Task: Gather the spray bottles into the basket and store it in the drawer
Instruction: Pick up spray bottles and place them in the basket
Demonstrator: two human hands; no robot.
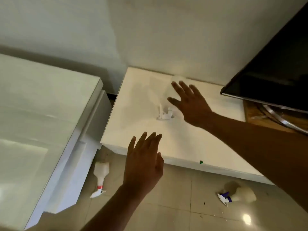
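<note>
- Left hand [144,161] nearest the lens: palm down, fingers spread, holding nothing, hovering over the front edge of the low white cabinet [141,130].
- Floor tiles [166,205] below: one white spray bottle with a red collar [100,177] lies on its side by the foot of the glossy white unit [50,114] at left; a second bottle with a blue-and-white trigger [236,195] lies on its side to the right, well apart from the first.
- Small green speck [201,162] on the cabinet's front lip; cannot tell what it is.
- Right hand [190,104] farther out: fingers splayed, empty, just above a clear spray bottle [166,112] lying on the cabinet top. Its body is washed out and blurred; only the white trigger head reads clearly.
- Dark TV screen [275,64] overhangs at right.
- Basket and drawer: not in view.
- Judgement: the step is picking up the cabinet-top bottle. Best to close the right hand round the body behind the trigger, not the nozzle, lift clear, then collect both floor bottles. Gathering looks barely begun.
</note>
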